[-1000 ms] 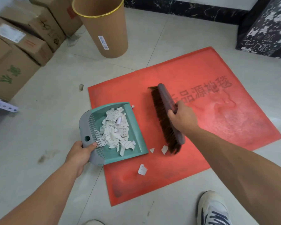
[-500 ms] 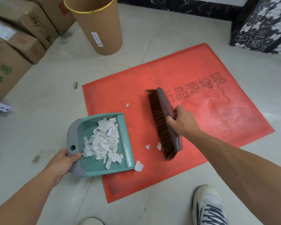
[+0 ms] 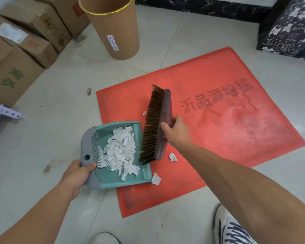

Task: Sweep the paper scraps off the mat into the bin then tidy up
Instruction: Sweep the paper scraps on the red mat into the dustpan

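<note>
Swept leftward, the brown wooden bristle brush (image 3: 155, 124), gripped by the right hand (image 3: 177, 132), now touches the teal plastic dustpan (image 3: 144, 176), whose nine-o'clock edge the left hand (image 3: 77, 173) clutches.

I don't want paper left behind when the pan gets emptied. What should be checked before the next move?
1. Left hand grips the dustpan: ok, fingers curled round its grey handle.
2. Right hand grips the brush: ok.
3. Pile lies inside the dustpan: ok.
4. Mat free of paper: not ok. Loose scraps lie by the brush's near end, at the dustpan's corner and beyond the dustpan.
5. Bin upright and open: ok.
6. Room inside the bin: cannot tell, its inside is hidden.
</note>
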Tool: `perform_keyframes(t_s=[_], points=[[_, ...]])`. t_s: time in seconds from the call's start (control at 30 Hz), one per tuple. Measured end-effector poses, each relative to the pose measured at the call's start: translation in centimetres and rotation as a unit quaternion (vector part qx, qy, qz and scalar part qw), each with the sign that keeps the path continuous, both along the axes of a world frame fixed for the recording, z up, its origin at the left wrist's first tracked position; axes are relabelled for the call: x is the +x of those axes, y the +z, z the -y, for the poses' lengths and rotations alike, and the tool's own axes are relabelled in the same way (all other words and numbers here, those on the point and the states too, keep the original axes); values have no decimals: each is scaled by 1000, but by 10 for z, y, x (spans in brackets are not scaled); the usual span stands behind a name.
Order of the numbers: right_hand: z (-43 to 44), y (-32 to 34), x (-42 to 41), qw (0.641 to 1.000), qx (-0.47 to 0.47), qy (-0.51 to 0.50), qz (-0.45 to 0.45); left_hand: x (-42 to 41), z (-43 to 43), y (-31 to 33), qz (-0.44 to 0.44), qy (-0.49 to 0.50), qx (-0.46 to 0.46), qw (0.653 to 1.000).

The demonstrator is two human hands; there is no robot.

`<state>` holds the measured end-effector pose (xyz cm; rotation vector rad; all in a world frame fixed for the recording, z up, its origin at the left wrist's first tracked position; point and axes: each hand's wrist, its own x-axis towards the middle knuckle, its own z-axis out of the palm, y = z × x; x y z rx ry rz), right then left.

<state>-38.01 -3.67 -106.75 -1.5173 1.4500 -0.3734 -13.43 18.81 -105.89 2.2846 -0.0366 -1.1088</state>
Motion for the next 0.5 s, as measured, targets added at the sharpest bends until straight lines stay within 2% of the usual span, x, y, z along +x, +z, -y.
perform_keyframes(t_s=[0.17, 0.33, 0.5], points=[[20, 18, -6, 999, -16, -11, 34, 4, 1, 6, -23, -13, -18, 999], [46, 20, -35, 980, -160, 67, -101, 21, -11, 13, -11, -41, 8, 999], [25, 2, -45, 952, -171, 183, -175, 12, -25, 9, -16, -43, 23, 999]])
